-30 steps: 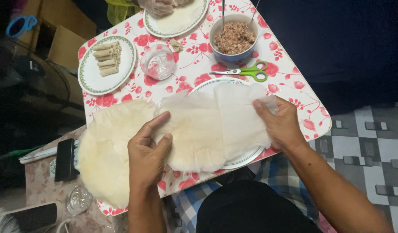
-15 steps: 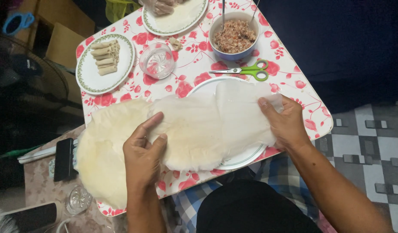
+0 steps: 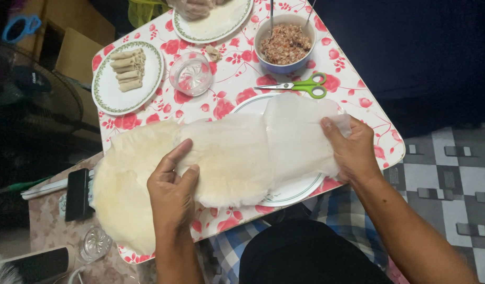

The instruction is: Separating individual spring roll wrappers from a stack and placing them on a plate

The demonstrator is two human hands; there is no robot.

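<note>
White wrapper sheet (image 3: 253,158), two hands, left hand (image 3: 171,192), right hand (image 3: 353,152)

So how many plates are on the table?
3: one with rolls at left, one at the top edge, one under the wrapper sheets. Others may be hidden.

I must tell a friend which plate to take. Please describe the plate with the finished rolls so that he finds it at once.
Start from the flowered table. At its far left corner lies a round white plate with a green rim. It alone carries a small stack of pale rolls; beside it stands a clear glass, and the other plates hold only flat wrappers.
</note>
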